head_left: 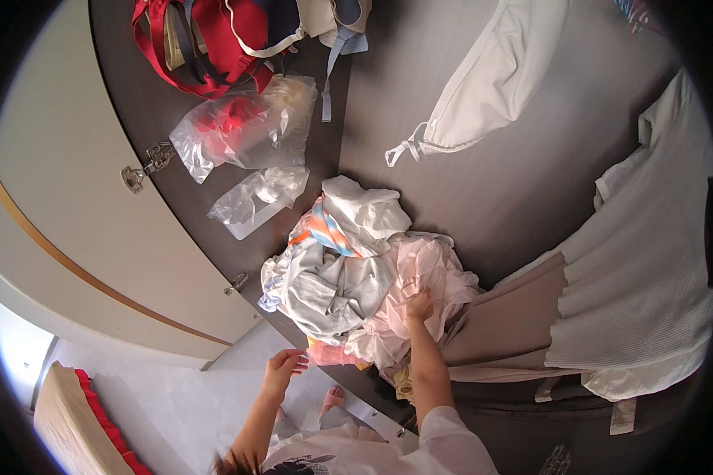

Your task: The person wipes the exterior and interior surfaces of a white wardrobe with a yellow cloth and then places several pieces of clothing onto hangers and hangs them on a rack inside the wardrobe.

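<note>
A heap of crumpled clothes lies in a dark wardrobe in front of me. At the heap's right side my right hand [420,305] is closed on a pale pink garment [404,273], its fingers bent into the loose folds. Lower and to the left, my left hand [284,370] has its fingers slightly curled and apart, holding nothing. Its fingertips come close to a bright pink cloth [331,354] at the heap's near edge; I cannot tell whether they touch it. A grey-white garment [325,289] and a white cloth [364,212] with an orange and blue striped piece [333,233] make up the rest.
Clear plastic bags [249,127] lie left of the heap, below red straps and bags [206,47]. A pale garment [491,87] hangs at the back; a ribbed white top [634,277] and a beige garment [507,328] hang at right. The wardrobe door [95,198] stands open at left.
</note>
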{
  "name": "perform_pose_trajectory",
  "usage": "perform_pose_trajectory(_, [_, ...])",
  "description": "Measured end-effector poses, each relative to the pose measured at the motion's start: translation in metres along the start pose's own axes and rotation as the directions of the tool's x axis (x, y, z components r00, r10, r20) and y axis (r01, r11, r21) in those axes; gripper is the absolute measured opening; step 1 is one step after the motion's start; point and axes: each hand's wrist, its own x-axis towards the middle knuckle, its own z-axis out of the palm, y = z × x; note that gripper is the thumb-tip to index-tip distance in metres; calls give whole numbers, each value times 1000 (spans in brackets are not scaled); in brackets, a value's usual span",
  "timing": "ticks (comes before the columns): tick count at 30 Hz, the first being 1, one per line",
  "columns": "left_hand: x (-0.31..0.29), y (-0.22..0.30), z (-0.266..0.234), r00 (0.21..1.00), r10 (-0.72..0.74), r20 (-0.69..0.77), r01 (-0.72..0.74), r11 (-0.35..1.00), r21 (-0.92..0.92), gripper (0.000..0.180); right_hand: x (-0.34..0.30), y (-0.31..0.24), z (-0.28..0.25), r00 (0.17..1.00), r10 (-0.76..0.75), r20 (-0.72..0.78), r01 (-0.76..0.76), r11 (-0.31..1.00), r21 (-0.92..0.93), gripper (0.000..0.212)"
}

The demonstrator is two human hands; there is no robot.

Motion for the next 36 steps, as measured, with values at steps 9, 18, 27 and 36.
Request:
perform_pose_trajectory(9, [-3, 2, -33, 995, 72, 62, -71, 997, -18, 23, -13, -27, -131, 912, -110, -394, 283, 865, 415, 22])
perform_pose_trajectory(18, [-36, 41, -80, 959, 245, 141, -243, 970, -27, 24, -197, -116, -287, 972, -220, -88, 118, 130, 984, 30])
perform_pose_trajectory(27, [-81, 39, -133, 930, 362, 67, -356, 931, -81, 24, -325, -172, -338, 888, -444, -118, 60, -143, 988, 22])
perform_pose_trajectory(36, [-189, 131, -160, 401, 846, 351, -909, 320, 267, 53, -424, -224, -297, 364, -872, 327, -146, 293, 945, 14])
